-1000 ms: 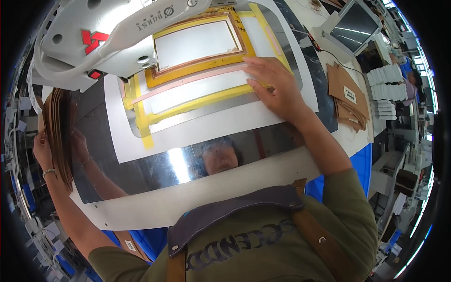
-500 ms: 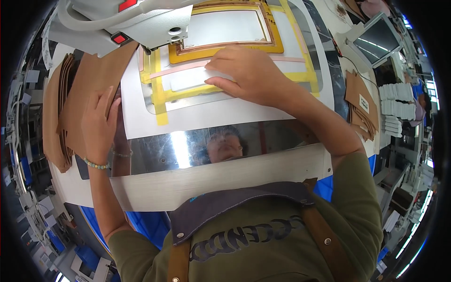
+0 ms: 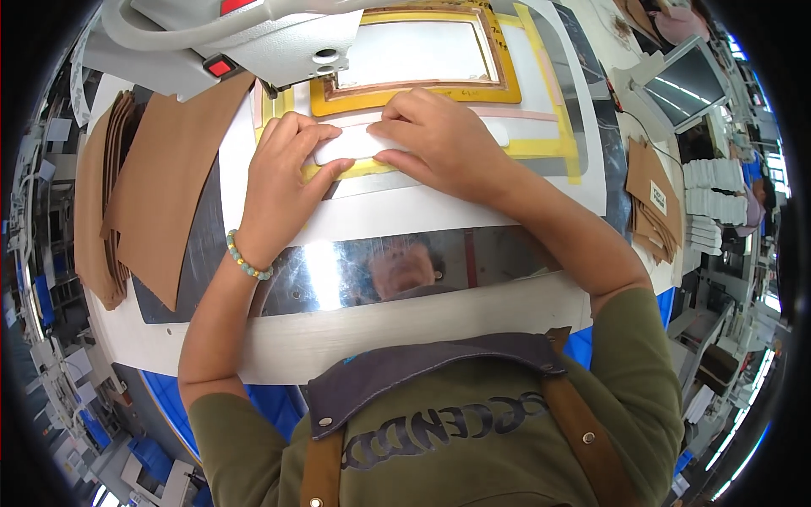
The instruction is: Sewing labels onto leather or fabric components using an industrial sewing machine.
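Apparently aligning: left hand (image 3: pixel 283 182), right hand (image 3: pixel 448 144), both half-curled at white strip (image 3: pixel 359 146), grip unclear. Next move likely needs even fingertip pressure.

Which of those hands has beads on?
The left hand: a round green-and-yellow beaded bracelet circles its wrist, while the right hand has a bare wrist.

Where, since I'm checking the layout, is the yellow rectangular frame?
The frame lies at the head view's upper centre, just beyond the right hand, with the white machine body to its left.
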### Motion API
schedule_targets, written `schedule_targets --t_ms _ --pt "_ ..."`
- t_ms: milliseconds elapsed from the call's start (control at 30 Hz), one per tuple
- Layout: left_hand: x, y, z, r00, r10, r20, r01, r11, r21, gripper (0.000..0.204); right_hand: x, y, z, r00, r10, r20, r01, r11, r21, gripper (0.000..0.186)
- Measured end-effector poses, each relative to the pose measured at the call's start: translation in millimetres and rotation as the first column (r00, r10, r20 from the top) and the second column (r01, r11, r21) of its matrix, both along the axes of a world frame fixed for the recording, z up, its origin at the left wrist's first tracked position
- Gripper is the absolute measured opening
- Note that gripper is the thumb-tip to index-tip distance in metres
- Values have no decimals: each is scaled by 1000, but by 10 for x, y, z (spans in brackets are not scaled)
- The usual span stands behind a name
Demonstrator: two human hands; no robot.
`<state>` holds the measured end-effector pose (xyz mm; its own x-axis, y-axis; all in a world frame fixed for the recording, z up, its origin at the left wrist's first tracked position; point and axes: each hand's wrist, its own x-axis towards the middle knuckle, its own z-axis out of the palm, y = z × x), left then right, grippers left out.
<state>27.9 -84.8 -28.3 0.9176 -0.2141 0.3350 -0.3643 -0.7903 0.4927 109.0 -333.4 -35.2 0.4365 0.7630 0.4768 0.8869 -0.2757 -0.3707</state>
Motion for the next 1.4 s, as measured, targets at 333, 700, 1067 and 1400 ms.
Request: schedule_targets --t_ms 333,700,1067,1400 --pt "-25 64 -6 999 30 -39 -32 999 -41 34 13 -90 72 998 -19 57 22 999 -47 28" --pt "-33 47 -4 992 26 -124 -48 983 -177 30 -6 62 -46 989 -145 24 143 987 72 18" --pt "-37 39 -20 995 31 -96 -45 987 -157 32 43 79 -50 987 -130 96 126 991 47 15" --pt "-28 47 -17 996 23 -86 -35 991 -132 33 123 -45 74 993 -113 -27 114 993 12 13"
